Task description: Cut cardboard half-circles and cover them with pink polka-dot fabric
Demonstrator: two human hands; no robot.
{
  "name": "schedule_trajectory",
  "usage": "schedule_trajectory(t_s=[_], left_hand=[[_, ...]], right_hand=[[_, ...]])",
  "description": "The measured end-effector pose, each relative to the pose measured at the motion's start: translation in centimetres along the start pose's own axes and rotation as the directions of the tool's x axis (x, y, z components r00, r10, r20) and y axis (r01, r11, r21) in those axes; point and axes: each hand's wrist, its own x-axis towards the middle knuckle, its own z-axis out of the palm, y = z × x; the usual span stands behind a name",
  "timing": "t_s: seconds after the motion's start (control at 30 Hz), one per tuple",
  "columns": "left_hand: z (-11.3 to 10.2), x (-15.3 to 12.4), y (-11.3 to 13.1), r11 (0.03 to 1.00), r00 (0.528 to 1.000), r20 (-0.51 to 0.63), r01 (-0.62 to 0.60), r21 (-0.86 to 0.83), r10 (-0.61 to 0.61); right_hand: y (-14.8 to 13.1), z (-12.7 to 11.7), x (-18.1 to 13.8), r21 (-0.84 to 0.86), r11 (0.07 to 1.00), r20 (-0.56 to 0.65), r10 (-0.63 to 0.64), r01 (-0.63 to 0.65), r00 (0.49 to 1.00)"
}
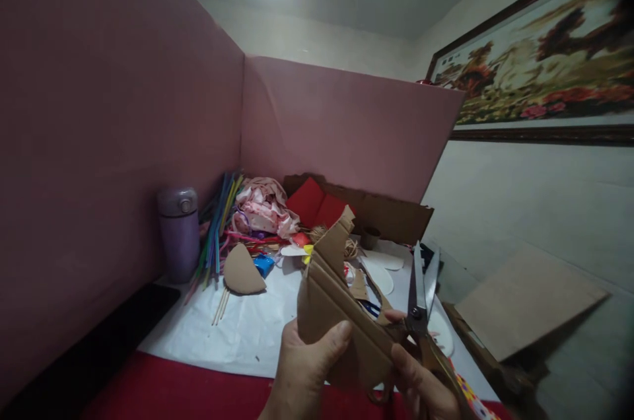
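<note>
Holding a folded corrugated cardboard piece (pixel 327 294) up over the near edge of the counter (pixel 163 387), the left hand (pixel 307 367) pinches its lower edge, thumb pressed on the near face and fingers hidden behind. Right hand (pixel 426 387) is closed through the handles of a pair of scissors (pixel 421 294), partly cut off by the bottom of the frame. Blades point upward, slightly parted, just beside the piece's right edge; whether they touch it, cannot tell. Judged step: trimming the cardboard, blades clear of the stock at this instant. A further cut would call for tipping the blades back down to the edge and keeping the left thumb well away from the line. Piece looks brown, stiff, ribbed along the fold, with a jagged stepped top and a long slanted edge running down toward the scissors. Behind it, on a white paper sheet (pixel 247 327): a rounded cardboard cutout (pixel 242 270), a bundle of coloured straws (pixel 218 222), crumpled pink-and-white paper (pixel 262 209), red paper (pixel 312 202), white oval cutouts (pixel 384 261). A purple flask (pixel 179 232) stands at the left against a pink partition (pixel 99 109). A framed painting (pixel 539 63) hangs on the right wall.
</note>
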Motion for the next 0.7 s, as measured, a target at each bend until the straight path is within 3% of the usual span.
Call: schedule_trajectory(t_s=[0.27, 0.43, 0.7], left_hand=[[0.6, -0.6, -0.5, 0.995, 0.997, -0.059, -0.038, 0.089, 0.043], [0.9, -0.6, -0.8, 0.992, 0.992, -0.112, -0.039, 0.123, 0.053], [0.5, 0.0, -1.5, 0.993, 0.998, 0.039, -0.047, 0.105, 0.043]], right_hand=[[0.8, -0.3, -0.2, 0.023, 1.0, -0.086, 0.017, -0.015, 0.996], [0.5, -0.1, -0.3, 0.014, 1.0, -0.074, 0.023, -0.022, 0.997], [2.1, -0.9, 0.5, 0.059, 0.997, -0.012, 0.054, -0.054, 0.998]])
